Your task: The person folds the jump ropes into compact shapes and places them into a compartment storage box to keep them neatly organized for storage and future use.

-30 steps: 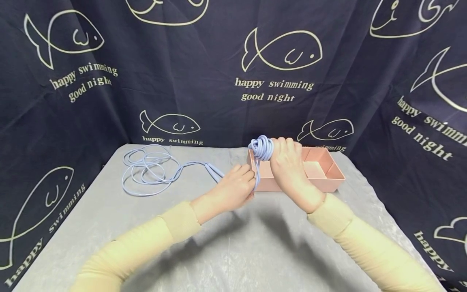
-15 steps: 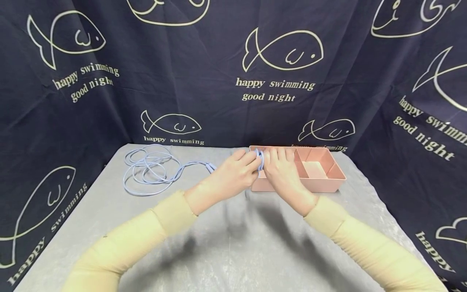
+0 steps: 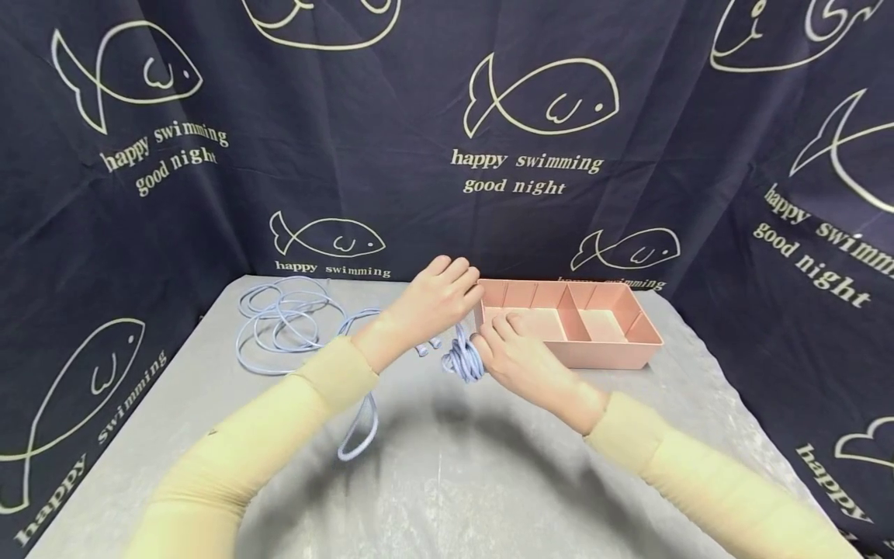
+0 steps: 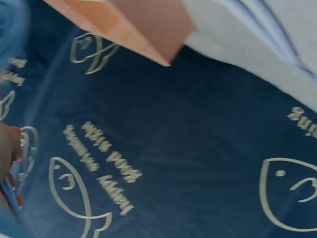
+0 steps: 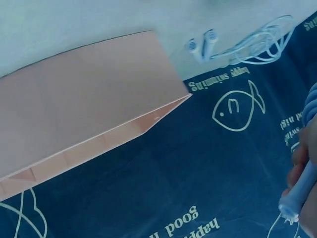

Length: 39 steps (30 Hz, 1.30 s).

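In the head view my right hand [image 3: 527, 361] grips a jump rope, whose blue cord is wound into a bundle [image 3: 463, 359] at the thumb side of the fist. A blue handle [image 5: 298, 196] sticks out of that fist in the right wrist view. My left hand [image 3: 436, 295] is higher and further left, fingers curled round the cord that runs up from the bundle. A loose loop of cord [image 3: 359, 446] hangs below the left forearm. At the left wrist view's edge, the fingers [image 4: 16, 144] show beside a blue strand.
A second blue jump rope [image 3: 279, 318] lies in loose loops at the table's back left, its handles [image 5: 202, 45] together on the cloth. A pink divided box [image 3: 615, 353] stands behind my right hand. Dark fish-print curtain [image 3: 419, 155] surrounds the table.
The wound bundle has come down and left, in front of the box's left end. My left hand went from below the bundle, past it, to above it; a cord loop now hangs beneath the forearm.
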Available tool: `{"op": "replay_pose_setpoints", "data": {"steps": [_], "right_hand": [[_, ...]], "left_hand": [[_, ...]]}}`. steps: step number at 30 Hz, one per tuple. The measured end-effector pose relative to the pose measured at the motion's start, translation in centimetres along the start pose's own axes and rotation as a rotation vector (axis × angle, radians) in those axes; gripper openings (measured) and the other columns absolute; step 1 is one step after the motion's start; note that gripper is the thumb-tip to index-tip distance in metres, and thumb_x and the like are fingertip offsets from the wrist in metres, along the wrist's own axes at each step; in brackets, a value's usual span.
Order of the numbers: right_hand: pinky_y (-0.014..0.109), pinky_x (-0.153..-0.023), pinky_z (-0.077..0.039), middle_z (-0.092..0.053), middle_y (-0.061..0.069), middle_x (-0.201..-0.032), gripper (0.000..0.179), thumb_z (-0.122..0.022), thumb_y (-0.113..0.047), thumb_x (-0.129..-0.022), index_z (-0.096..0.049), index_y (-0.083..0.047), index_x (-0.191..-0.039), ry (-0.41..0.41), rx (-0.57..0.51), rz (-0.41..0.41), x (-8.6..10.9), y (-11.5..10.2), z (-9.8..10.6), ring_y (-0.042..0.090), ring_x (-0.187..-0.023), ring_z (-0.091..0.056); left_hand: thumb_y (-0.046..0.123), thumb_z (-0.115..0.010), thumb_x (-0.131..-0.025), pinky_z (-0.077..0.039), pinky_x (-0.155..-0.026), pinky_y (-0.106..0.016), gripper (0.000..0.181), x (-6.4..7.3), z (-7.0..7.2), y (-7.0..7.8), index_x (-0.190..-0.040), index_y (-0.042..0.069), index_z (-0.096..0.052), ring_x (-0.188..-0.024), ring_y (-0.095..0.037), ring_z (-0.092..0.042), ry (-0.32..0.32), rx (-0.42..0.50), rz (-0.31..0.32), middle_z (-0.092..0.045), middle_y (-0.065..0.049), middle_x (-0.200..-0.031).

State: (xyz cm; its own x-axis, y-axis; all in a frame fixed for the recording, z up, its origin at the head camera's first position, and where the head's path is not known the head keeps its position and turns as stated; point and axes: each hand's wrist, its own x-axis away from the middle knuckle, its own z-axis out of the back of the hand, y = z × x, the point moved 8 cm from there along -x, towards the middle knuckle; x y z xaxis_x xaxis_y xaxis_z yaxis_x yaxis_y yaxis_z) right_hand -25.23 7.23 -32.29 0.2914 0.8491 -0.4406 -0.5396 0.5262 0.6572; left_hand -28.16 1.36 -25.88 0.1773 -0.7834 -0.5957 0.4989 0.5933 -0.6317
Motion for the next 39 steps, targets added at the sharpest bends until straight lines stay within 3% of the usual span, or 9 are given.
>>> {"op": "replay_pose_setpoints", "data": {"steps": [8, 15, 19, 23, 27, 32, 36, 39], "right_hand": [[0.036, -0.078, -0.036, -0.045, 0.004, -0.082, 0.007, -0.044, -0.005, -0.086, -0.049, -0.008, -0.091, 0.018, -0.278, 0.024, -0.6, -0.5, 2.1, 0.023, -0.079, -0.044], [0.038, -0.074, -0.036, -0.048, 0.006, -0.082, 0.022, -0.065, 0.001, -0.074, -0.049, -0.007, -0.087, 0.031, -0.463, -0.180, -1.4, 1.7, 3.0, 0.024, -0.079, -0.045], [0.038, -0.068, -0.034, -0.046, 0.008, -0.078, 0.027, -0.067, 0.003, -0.070, -0.045, -0.005, -0.083, 0.095, -0.460, -0.278, -1.6, 3.1, 3.4, 0.026, -0.074, -0.043], [0.040, -0.066, -0.031, -0.043, 0.009, -0.077, 0.020, -0.059, 0.006, -0.076, -0.043, -0.004, -0.082, 0.148, -0.450, -0.325, -1.5, 3.8, 3.3, 0.027, -0.071, -0.040], [0.042, -0.065, -0.032, -0.045, 0.012, -0.078, 0.013, -0.056, 0.003, -0.080, -0.045, -0.002, -0.083, 0.152, -0.408, -0.383, -1.1, 4.3, 3.0, 0.030, -0.072, -0.041], [0.045, -0.065, -0.033, -0.046, 0.015, -0.078, 0.010, -0.054, 0.003, -0.081, -0.045, 0.000, -0.086, 0.160, -0.292, -0.463, -0.8, 5.4, 2.7, 0.033, -0.073, -0.044], [0.047, -0.067, -0.033, -0.043, 0.016, -0.076, 0.003, -0.045, -0.001, -0.087, -0.044, 0.002, -0.086, 0.191, -0.184, -0.526, -0.4, 7.0, 2.6, 0.035, -0.072, -0.043], [0.047, -0.068, -0.033, -0.042, 0.016, -0.075, 0.010, -0.040, -0.004, -0.092, -0.044, 0.003, -0.086, 0.185, -0.113, -0.555, -0.1, 7.9, 2.3, 0.036, -0.071, -0.041]], "left_hand": [[0.005, -0.044, -0.092, -0.037, -0.074, -0.033, 0.019, 1.4, -2.6, -0.2, -0.088, 0.009, -0.062, -0.083, -0.024, -0.048, -0.005, 0.064, 0.013, -0.056, -0.005, -0.086], [0.006, -0.053, -0.085, -0.036, -0.070, -0.034, 0.006, 2.5, -4.0, 0.2, -0.088, 0.010, -0.057, -0.081, -0.024, -0.045, -0.027, 0.155, 0.109, -0.052, -0.006, -0.086], [0.015, -0.059, -0.082, -0.037, -0.074, -0.034, 0.009, 3.2, -4.5, 0.9, -0.089, 0.011, -0.057, -0.085, -0.023, -0.046, -0.054, 0.219, 0.167, -0.054, -0.004, -0.089], [0.015, -0.064, -0.074, -0.038, -0.081, -0.035, 0.021, 3.7, -4.8, 1.9, -0.094, 0.011, -0.059, -0.089, -0.021, -0.047, -0.110, 0.290, 0.220, -0.056, -0.003, -0.090], [0.015, -0.067, -0.068, -0.036, -0.080, -0.036, 0.022, 3.9, -4.5, 2.8, -0.089, 0.013, -0.061, -0.090, -0.022, -0.047, -0.152, 0.290, 0.244, -0.059, -0.003, -0.087], [0.016, -0.068, -0.071, -0.036, -0.079, -0.035, 0.021, 3.9, -3.7, 4.4, -0.092, 0.012, -0.065, -0.091, -0.022, -0.048, -0.159, 0.222, 0.187, -0.061, -0.004, -0.095], [0.015, -0.064, -0.076, -0.036, -0.077, -0.033, 0.016, 3.5, -2.0, 5.8, -0.091, 0.012, -0.064, -0.087, -0.020, -0.048, -0.106, 0.202, 0.126, -0.060, -0.002, -0.093], [0.013, -0.058, -0.083, -0.036, -0.077, -0.032, 0.006, 3.0, -0.7, 6.2, -0.086, 0.013, -0.063, -0.084, -0.019, -0.047, -0.059, 0.198, 0.112, -0.058, -0.001, -0.089]]}}
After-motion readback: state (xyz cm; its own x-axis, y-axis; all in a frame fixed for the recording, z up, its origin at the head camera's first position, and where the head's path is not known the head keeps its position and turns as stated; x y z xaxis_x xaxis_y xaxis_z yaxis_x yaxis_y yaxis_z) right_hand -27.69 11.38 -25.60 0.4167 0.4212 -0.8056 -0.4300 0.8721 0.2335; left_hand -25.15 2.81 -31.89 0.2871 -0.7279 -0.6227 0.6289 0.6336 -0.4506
